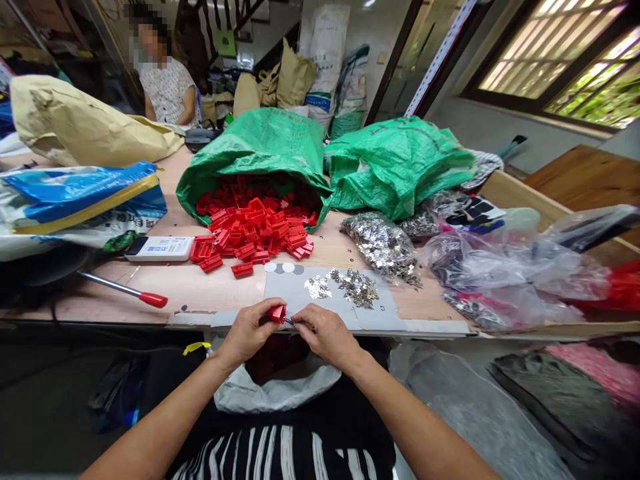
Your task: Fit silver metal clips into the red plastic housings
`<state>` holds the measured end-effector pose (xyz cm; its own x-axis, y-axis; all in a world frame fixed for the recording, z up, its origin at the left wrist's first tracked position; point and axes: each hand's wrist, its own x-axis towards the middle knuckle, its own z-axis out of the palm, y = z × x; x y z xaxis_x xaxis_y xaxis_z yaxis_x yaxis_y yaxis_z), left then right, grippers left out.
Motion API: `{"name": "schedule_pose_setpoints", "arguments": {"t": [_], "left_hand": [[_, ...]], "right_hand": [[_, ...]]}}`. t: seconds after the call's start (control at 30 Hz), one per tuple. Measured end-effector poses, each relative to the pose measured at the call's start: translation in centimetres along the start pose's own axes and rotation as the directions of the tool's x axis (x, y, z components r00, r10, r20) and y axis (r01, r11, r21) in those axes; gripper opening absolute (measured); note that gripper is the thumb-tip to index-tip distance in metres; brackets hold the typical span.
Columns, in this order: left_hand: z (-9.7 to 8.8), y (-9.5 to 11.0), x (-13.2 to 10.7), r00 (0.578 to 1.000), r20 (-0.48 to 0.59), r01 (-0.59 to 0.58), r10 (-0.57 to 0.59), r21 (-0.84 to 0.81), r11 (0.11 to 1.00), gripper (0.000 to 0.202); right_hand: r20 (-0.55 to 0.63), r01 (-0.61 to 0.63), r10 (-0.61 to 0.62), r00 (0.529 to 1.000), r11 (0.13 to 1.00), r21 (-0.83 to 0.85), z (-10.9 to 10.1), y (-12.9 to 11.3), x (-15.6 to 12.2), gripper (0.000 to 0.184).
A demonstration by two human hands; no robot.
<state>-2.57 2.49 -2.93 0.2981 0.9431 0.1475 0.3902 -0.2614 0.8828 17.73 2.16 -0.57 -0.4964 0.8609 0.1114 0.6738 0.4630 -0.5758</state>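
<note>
My left hand [249,335] pinches a small red plastic part [277,313] between thumb and fingers, just above the table's front edge. Close by on its right, my right hand [325,335] is closed around a thin metal tool [289,321], whose tip meets the red part; its exact kind is mostly hidden by the fingers. Beyond my hands, small shiny metal pieces [357,288] lie on a grey sheet [285,293]. A heap of similar red parts [250,230] spills from a green woven sack [260,140]. Below my hands, an open white bag [280,397] rests at my lap.
A second green sack [400,163] and a clear bag of metal pieces [383,247] stand right of the heap. Leftward are a white box [160,249], a red-tipped metal lever [150,299] and a blue-white bag [85,200]. Another person [170,87] sits across the table.
</note>
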Motion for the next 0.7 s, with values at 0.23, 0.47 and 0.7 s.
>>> {"name": "schedule_pose_setpoints", "arguments": {"t": [0.23,0.47,0.7], "left_hand": [[0.0,0.0,0.2,1.000,0.007,-0.014,0.014,0.025,1.000,0.031],[0.1,-0.2,0.0,0.999,-0.025,-0.026,0.027,0.036,0.999,0.028],[-0.6,0.0,0.0,0.997,0.046,-0.062,0.062,-0.006,0.998,0.027]], "right_hand": [[0.035,-0.015,0.017,0.999,0.999,-0.050,-0.2,-0.4,0.3,0.017],[0.037,-0.098,0.101,0.994,0.992,-0.080,0.3,-1.8,0.3,0.018],[0.033,-0.107,0.102,0.994,0.969,0.224,-0.5,-0.4,0.8,0.013]]}}
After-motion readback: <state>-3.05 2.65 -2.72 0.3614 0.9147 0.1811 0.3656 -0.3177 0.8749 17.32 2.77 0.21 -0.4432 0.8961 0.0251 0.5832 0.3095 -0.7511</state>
